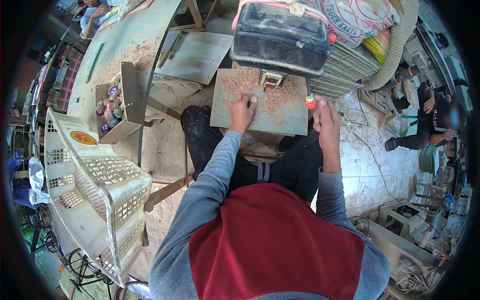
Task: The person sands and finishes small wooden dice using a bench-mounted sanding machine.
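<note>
A small round wooden piece is pinched between the thumb and fingers of my left hand, just above the green board. Wood shavings lie over that board, around the metal spindle part under the dark machine housing. To the right of the board, my right hand is raised beside a red-and-yellow knob on a lever. Its fingers are bent and partly apart, and nothing shows in them.
On the left, a wooden box of round pieces sits on a long table above a cream plastic crate. Another person sits at the right; one more is at the upper left. A cable crosses the floor.
</note>
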A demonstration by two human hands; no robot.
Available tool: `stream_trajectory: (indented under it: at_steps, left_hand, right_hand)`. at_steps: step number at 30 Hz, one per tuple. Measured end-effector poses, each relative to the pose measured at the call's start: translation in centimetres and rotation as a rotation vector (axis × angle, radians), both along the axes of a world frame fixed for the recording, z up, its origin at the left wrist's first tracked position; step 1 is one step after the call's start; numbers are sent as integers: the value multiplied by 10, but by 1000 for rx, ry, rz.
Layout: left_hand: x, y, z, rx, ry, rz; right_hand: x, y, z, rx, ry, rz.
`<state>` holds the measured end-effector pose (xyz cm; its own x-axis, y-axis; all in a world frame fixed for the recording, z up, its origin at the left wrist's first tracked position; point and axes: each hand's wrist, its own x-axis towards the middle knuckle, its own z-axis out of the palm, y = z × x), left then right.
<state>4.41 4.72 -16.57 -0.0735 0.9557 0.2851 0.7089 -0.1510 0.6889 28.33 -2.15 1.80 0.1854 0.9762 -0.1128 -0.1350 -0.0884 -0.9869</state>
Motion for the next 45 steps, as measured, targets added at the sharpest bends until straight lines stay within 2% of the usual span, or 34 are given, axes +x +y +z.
stream_trajectory:
  at_steps: [1, 5, 8, 13, 16, 19, 22, 25, 29, 31, 35, 37, 41, 43, 45]
  left_hand:
    - [5, 6, -3, 17, -59, -27]
    - [22, 25, -6, 47, 1, -39]
    - [26, 34, -9, 27, -37, -36]
    - [25, 32, 2, -30, -20, -49]
    - [25, 31, 4, -24, -19, -47]
    - [25, 31, 2, -1, -6, -41]
    - [25, 32, -1, 15, 12, -34]
    - [25, 31, 3, -8, -5, -44]
    - [24, 32, 1, -20, 0, -51]
    - [24, 32, 3, -42, -5, -62]
    - [24, 32, 4, -54, -14, -67]
    - [24, 32, 1, -36, -15, -61]
    - [23, 32, 1, 6, -2, -68]
    - [24, 32, 1, -41, 0, -62]
    - [24, 33, 1, -38, -4, -64]
  right_hand:
    - [-3, 0, 1, 10, -67, 30]
    - [-8, 4, 0, -1, -218, -22]
    - [-6, 7, 2, -55, -326, 45]
    - [3, 17, -13, 32, -530, 93]
    - [14, 33, -55, 145, -577, 48]
    - [11, 45, -58, 68, -583, 62]
    - [15, 66, -76, 84, -610, 25]
    - [11, 80, -66, 107, -637, 23]
    - [29, 113, -93, 175, -728, 48]
    - [35, 125, -103, 89, -766, 49]
    - [30, 128, -90, 258, -689, 66]
    - [33, 131, -94, 265, -827, 44]
    - [29, 129, -76, 316, -869, 67]
    - [23, 124, -63, 345, -1035, 6]
    - [24, 130, -69, 364, -1078, -22]
